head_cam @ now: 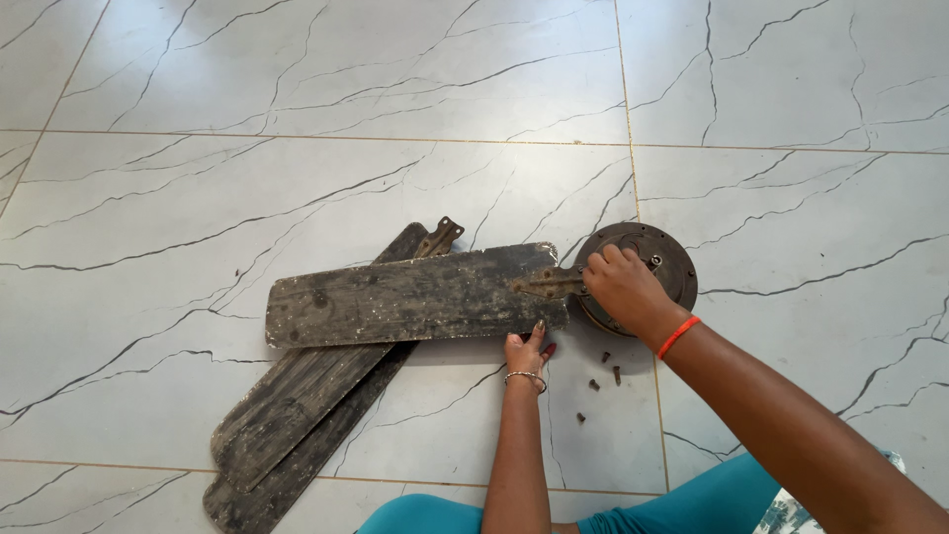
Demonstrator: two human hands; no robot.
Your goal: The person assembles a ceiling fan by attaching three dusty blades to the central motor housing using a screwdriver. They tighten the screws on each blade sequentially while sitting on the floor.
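Right hand (pixel 618 282) on blade bracket (pixel 547 284), beside motor (pixel 667 259)

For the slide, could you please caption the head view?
Right hand on fan motor hub, left hand steadying a grimy blade; screws on tile.

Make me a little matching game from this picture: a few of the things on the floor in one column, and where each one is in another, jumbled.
Things
1. top fan blade
2. round motor housing
3. loose screws
4. two other blades

Places
A. scattered on the floor tile near the wrists
B. under the right hand
C. edge pressed by the left hand
D. stacked slantwise beneath the top one

Pairs: 1-C, 2-B, 3-A, 4-D
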